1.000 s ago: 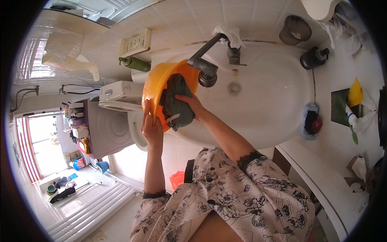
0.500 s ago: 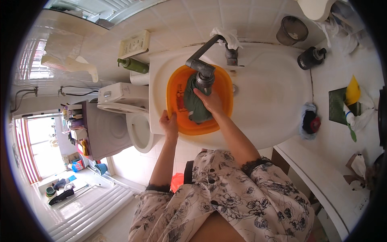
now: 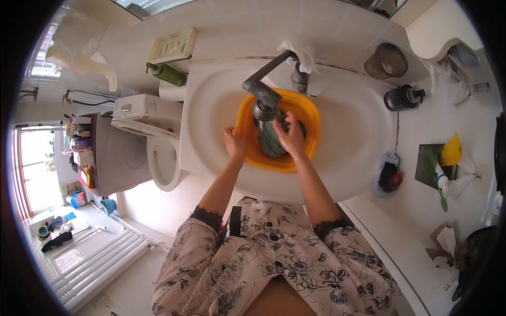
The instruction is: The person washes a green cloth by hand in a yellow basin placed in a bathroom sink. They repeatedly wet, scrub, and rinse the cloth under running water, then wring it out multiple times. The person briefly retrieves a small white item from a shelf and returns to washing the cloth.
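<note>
An orange basin (image 3: 250,157) sits in the white sink (image 3: 348,158), under the grey swivel tap (image 3: 264,95). In it lies a crumpled dark green cloth (image 3: 270,143), partly covered by the tap head and my right hand. My left hand (image 3: 235,144) is closed on the basin's left rim. Above the cloth's right side, my right hand (image 3: 291,138) has its fingers apart and holds nothing. Whether its fingertips touch the cloth I cannot tell.
Behind the sink are a dark cup (image 3: 386,61) and a white cloth (image 3: 299,55) draped over the tap. A black pump bottle (image 3: 404,98) stands right, a green bottle (image 3: 166,73) left. A bundle of small cloths (image 3: 388,176) lies on the right ledge. The toilet (image 3: 164,163) is at left.
The basin has shifted right in the sink, with my left hand still at its rim. My right hand has come off the cloth near the tap head and its fingers have spread.
</note>
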### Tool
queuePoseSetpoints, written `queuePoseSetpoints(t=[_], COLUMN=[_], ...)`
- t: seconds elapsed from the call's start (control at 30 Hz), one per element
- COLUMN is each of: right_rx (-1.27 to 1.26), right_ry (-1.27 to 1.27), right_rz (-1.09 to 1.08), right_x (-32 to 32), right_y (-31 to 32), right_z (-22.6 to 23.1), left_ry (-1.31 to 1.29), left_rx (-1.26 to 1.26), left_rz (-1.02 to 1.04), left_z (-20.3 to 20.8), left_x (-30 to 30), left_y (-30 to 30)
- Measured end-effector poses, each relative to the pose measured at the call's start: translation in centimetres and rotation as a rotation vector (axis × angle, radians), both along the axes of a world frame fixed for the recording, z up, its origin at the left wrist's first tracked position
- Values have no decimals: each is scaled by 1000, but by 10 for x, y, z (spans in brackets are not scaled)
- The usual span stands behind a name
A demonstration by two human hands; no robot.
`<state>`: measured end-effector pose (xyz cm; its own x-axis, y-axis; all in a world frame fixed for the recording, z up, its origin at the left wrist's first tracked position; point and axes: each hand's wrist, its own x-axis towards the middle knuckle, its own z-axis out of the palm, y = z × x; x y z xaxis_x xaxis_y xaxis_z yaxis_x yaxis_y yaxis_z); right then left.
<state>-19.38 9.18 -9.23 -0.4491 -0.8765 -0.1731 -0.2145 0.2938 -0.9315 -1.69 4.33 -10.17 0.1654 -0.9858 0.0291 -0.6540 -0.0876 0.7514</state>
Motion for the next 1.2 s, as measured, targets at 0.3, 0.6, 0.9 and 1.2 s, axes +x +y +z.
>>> queuePoseSetpoints(t=[0.3,0.6,0.9,1.2], right_rx=[-333,-373,-381,-189], right_ry=[-579,-636,-653,-496], right_rz=[-96,-43,-32,-130], right_x=[-58,-69,-72,-60], right_y=[-43,-42,-45,-16], right_z=[50,38,33,-6], left_ry=[36,-238,-135,639], left_rx=[332,273,578,667], left_rz=[-468,-592,-404,-85], left_z=[-19,11,9,28], left_x=[-53,-64,-36,-8], left_y=[-29,-35,-36,1])
